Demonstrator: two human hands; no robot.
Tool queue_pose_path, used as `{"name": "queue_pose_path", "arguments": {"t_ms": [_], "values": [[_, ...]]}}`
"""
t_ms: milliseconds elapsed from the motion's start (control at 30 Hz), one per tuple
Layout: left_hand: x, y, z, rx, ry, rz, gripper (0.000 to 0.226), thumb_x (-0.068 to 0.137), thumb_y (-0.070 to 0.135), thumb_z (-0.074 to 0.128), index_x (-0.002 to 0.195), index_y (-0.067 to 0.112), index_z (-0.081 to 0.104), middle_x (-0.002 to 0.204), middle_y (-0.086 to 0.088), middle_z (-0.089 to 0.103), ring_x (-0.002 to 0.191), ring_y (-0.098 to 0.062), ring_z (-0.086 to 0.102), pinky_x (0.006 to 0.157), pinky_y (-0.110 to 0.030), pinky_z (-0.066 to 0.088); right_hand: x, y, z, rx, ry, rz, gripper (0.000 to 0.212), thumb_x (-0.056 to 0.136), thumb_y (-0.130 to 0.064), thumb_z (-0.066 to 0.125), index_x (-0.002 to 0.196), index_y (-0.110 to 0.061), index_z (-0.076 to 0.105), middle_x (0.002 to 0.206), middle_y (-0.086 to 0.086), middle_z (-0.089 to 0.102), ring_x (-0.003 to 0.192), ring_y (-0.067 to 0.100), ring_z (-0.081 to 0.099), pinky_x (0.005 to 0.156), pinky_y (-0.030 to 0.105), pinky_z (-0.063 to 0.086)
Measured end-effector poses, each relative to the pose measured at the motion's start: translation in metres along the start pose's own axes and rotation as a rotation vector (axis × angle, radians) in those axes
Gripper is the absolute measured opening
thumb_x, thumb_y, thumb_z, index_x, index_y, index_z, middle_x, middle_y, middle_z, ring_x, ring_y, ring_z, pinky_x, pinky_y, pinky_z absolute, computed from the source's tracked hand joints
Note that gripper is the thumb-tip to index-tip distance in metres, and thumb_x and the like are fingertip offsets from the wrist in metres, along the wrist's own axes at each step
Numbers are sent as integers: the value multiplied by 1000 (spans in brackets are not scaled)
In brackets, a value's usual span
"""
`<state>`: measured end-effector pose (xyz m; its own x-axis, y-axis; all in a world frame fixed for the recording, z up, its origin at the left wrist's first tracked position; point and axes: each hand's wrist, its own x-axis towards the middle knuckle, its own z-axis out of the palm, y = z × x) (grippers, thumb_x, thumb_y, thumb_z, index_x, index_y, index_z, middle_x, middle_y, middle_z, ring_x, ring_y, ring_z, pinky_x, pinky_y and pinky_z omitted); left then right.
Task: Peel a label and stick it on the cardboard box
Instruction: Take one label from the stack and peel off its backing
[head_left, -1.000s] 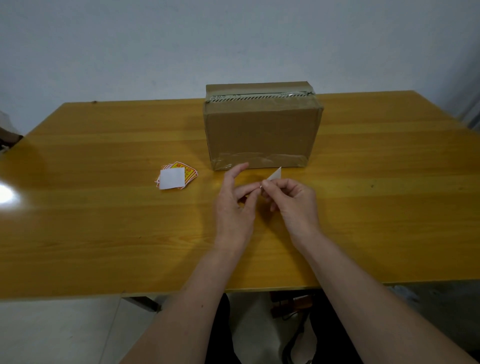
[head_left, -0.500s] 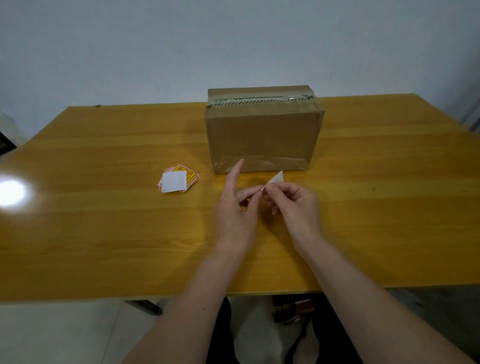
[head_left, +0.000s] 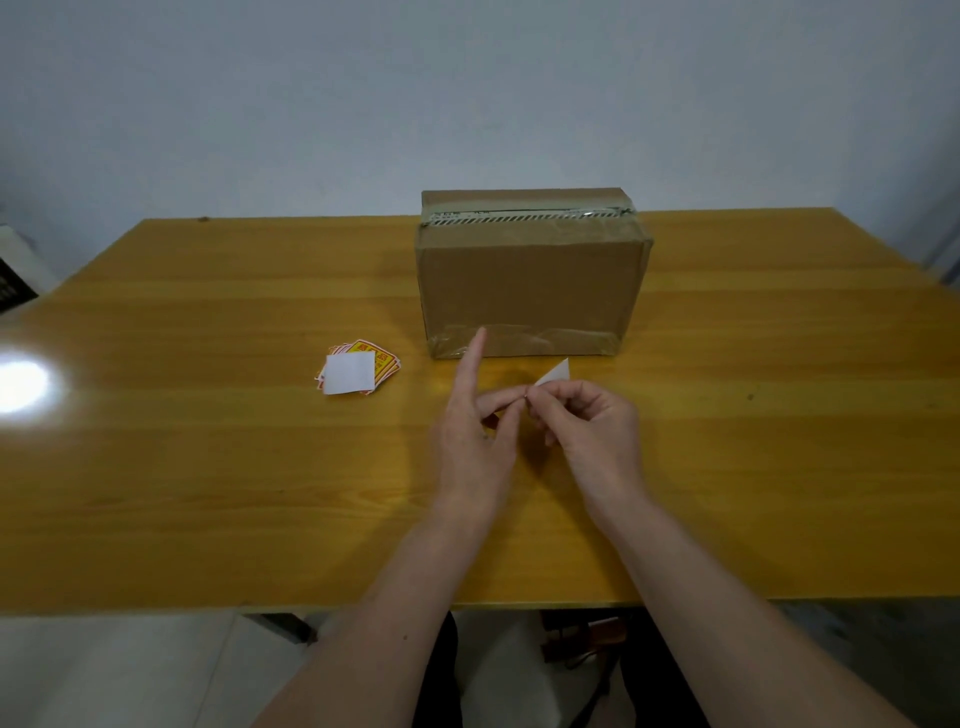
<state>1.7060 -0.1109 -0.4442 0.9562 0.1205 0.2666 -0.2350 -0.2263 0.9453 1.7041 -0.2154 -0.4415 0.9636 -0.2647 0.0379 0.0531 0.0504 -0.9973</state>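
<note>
A brown cardboard box (head_left: 530, 283), taped along its top and bottom, stands at the middle back of the wooden table (head_left: 208, 467). In front of it both hands meet over one label (head_left: 555, 373), whose white backing corner sticks up. My right hand (head_left: 587, 436) pinches the label between thumb and fingers. My left hand (head_left: 475, 431) pinches its other edge, with the index finger raised toward the box. A small stack of yellow-and-red labels (head_left: 358, 370), topped by a white sheet, lies left of the box.
A bright light reflection (head_left: 21, 387) sits on the table's left side. A pale object (head_left: 15, 270) stands beyond the left edge. The table's front edge runs just under my forearms.
The hands have stayed together on the label; my left index finger has straightened and points up more. The view has tilted slightly.
</note>
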Motion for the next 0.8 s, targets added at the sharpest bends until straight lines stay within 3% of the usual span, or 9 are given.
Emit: {"name": "queue_pose_path", "arguments": {"t_ms": [100,433,600,800], "values": [[-1,1,0,9,3,1,81,84,5,65,139,46,21,82,18,73,92,3,66,76,6,33,-1,-2,0,2,-3,8,7,81,-11,70,74,-10,70,65,7,61,54,8,49,51,17,45],[-2,5,-1,97,-9,44,83,83,6,66,144,39,20,88,15,74,93,8,64,85,8,29,-1,-3,0,-15,-26,-4,8,81,-9,70,73,-11,70,69,13,59,56,11,48,53,20,45],[-5,10,-1,178,5,63,84,84,9,66,144,42,18,91,17,74,91,6,65,86,-18,50,-1,-4,1,2,-8,0,7,80,-7,70,73,-7,69,70,15,57,56,12,47,52,18,45],[-9,10,-2,324,5,189,87,86,9,62,143,44,7,96,18,73,88,-3,68,80,-21,49,-2,-4,3,-22,10,-14,8,81,-4,67,73,-5,67,61,6,54,52,7,45,49,15,42]]}}
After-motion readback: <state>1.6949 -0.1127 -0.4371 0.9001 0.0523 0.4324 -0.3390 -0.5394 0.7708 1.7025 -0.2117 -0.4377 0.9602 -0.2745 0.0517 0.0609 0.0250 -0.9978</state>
